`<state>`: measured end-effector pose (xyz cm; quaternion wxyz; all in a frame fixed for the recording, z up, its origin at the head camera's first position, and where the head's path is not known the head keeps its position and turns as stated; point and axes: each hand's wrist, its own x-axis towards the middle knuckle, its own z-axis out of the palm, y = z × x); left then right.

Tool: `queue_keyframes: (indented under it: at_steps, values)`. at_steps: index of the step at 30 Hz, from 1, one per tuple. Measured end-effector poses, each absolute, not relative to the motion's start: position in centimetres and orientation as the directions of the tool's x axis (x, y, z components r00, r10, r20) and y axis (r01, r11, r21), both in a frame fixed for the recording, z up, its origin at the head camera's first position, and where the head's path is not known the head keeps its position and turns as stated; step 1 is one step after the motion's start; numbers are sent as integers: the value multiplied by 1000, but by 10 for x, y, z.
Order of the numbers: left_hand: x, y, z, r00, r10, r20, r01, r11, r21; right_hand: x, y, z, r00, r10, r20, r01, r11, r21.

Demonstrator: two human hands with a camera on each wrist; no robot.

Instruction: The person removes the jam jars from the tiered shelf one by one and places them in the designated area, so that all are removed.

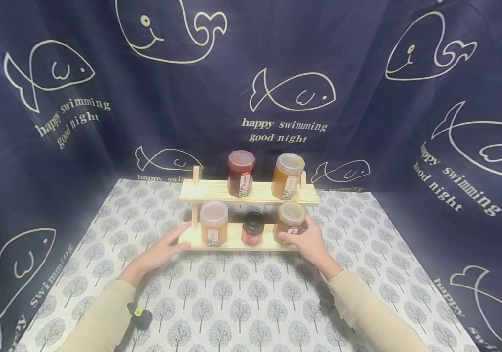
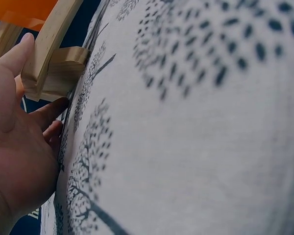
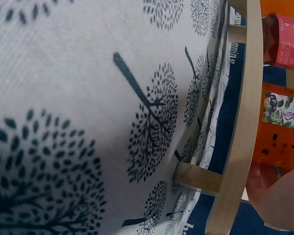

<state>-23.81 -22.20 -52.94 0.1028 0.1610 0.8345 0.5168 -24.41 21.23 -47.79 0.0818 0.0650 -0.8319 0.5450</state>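
- The right hand (image 1: 310, 242) was grasping the amber jar (image 1: 283, 230), its thumb across the front and its other fingers round the far right side.
- That jar was upright between thumb and fingers, at the right end of the lower shelf (image 1: 236, 235) of a two-tier wooden rack (image 1: 195, 175); whether its base bore fully on the board could not be told.
- The right wrist view showed fingertips against the jar's orange side, close to its leafy label (image 3: 283, 110).
- The left hand (image 1: 156, 252) had its fingers spread and fairly straight, clasping no jar; the thumb touched the lower shelf's left end, and the other fingers reached past it.
- A peach-coloured jar (image 1: 214, 227) stood nearest the left hand, just beyond its fingertips.
- Between the two larger lower jars was a small black-lidded jar (image 1: 253, 227), apart from both hands.
- Above, a red jar (image 1: 239, 178) and a golden jar (image 1: 287, 178) stood on the upper shelf (image 1: 211, 190), untouched by either hand.
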Motion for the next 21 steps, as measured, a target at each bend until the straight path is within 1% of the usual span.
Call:
queue_keyframes:
  at_steps: [7,14,21]
  values:
    - [-236,-220,-529,-929,370,-16,157,433,888,-241,212,-476,-979,-14,202,-189,418,-889]
    - [-236,-221,-529,-928,372,4,180,441,880,-238,210,-468,-970,1,242,-220,416,-883]
    - [-239,-222,-532,-928,372,2,175,433,884,-238,219,-464,-969,29,244,-208,430,-878]
